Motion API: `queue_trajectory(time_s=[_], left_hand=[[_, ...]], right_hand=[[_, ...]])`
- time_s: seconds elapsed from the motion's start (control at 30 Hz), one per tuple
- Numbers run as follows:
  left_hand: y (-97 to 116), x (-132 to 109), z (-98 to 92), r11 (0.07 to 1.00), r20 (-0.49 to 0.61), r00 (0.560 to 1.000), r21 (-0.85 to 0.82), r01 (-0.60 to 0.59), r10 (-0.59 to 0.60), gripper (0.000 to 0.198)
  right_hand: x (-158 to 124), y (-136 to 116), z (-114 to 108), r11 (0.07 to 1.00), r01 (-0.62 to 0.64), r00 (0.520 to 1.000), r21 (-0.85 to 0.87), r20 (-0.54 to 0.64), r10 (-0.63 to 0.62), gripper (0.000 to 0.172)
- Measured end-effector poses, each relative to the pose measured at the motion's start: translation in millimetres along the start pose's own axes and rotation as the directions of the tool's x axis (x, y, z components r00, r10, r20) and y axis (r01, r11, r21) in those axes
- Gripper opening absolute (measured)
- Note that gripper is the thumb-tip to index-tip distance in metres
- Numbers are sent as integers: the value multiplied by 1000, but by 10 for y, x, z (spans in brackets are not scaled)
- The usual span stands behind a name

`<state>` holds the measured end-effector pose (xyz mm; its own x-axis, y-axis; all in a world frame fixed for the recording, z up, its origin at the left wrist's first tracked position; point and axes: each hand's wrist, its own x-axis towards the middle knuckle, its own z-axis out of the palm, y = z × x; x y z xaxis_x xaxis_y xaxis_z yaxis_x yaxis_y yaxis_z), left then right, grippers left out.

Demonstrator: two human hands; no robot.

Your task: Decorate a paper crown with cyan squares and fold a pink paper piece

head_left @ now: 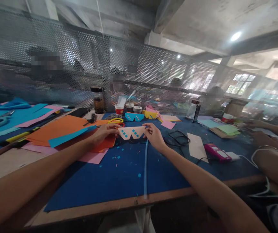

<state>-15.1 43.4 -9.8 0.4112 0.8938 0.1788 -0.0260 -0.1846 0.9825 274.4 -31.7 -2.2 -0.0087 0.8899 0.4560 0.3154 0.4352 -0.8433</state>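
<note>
Up it is held, the pale paper cut-out (130, 130), above the blue table (119, 186), its ends pinched in the left hand (105, 131) and right hand (155, 137); by uneven pulling, its notched middle could be creased or torn.

It's middling light in here: a ceiling lamp (236, 36) glares at upper right, windows (240, 83) glow below it, and the bottom centre lies in shadow. The frame's edges stretch and smear; blocky pixels mask patches behind the mesh screen (92, 48).
</note>
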Motion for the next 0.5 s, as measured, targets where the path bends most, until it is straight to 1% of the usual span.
queue_trajectory(time_s=[0.27,0.5], left_hand=[[37,-29,9,1000,19,1000,12,7,-7,39],[36,-34,2,1000,32,999,24,17,-17,40]], right_hand=[[-9,-2,-14,999,6,1000,-42,8,-5,24],[-21,20,-17,995,16,1000,-99,9,-15,21]])
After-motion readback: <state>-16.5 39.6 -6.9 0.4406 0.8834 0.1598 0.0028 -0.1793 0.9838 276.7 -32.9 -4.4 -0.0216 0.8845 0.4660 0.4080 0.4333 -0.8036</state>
